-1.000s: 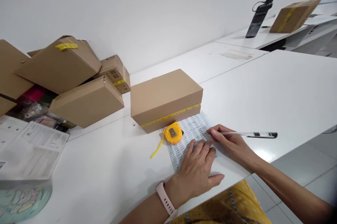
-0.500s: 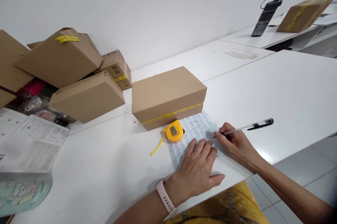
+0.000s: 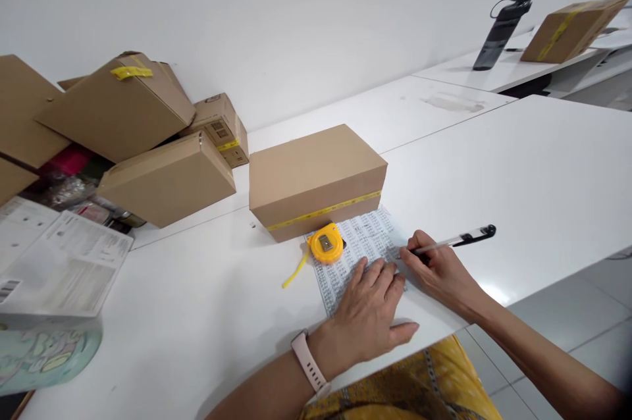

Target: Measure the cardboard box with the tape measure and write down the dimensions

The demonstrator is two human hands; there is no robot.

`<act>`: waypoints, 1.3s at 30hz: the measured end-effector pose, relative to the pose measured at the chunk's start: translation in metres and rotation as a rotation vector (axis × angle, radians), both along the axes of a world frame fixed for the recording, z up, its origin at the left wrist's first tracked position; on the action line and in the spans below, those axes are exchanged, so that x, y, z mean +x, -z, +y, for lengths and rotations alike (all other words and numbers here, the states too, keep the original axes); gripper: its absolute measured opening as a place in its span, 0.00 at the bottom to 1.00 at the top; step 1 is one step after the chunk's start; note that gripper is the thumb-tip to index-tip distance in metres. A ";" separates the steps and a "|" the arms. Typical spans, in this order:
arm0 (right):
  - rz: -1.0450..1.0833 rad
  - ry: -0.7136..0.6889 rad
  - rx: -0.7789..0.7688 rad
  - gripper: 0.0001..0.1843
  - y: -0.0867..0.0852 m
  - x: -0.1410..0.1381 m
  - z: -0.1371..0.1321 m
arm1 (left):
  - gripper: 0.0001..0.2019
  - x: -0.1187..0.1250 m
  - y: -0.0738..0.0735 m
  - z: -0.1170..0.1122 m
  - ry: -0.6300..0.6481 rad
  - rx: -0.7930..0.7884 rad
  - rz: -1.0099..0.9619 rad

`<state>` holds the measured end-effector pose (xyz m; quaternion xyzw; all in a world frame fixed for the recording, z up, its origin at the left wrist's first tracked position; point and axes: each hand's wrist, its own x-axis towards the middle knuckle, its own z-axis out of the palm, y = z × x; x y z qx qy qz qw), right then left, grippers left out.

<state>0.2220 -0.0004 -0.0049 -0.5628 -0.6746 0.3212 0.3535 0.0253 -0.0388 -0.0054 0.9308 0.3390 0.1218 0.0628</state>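
My right hand [image 3: 442, 272] grips a pen [image 3: 457, 241], its tip down at the right side of a sheet of paper [image 3: 363, 242] covered in rows of writing. Flat across the sheet's lower part lies my left hand [image 3: 370, 305], fingers stretched out and holding nothing. A yellow tape measure [image 3: 326, 243] rests on the sheet's left edge, with a short length of its tape out on the table. Behind it, a closed cardboard box [image 3: 316, 176] with a yellow tape strip stands over the far end of the sheet.
Several cardboard boxes [image 3: 123, 110] are piled at the left. Printed papers [image 3: 79, 262] and a mint-green patterned object [image 3: 49, 354] lie nearer on that side. At the far right stand a dark water bottle [image 3: 501, 31] and a taped box [image 3: 567, 31]. The white table [image 3: 197, 315] ends close to me.
The pen's back end has swung slightly left and down, while my right hand stays at the sheet's right side. My left hand lies nearly as before. The view has shifted a little.
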 end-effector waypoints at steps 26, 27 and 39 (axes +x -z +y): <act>-0.007 0.005 -0.021 0.12 -0.002 -0.001 0.000 | 0.32 0.000 -0.006 0.001 -0.002 -0.023 0.020; -0.006 0.009 -0.024 0.12 -0.002 -0.001 0.000 | 0.32 0.000 -0.006 0.000 -0.003 -0.024 0.020; -0.003 0.027 -0.017 0.14 -0.003 -0.001 0.000 | 0.32 0.000 -0.003 0.000 -0.004 -0.007 0.012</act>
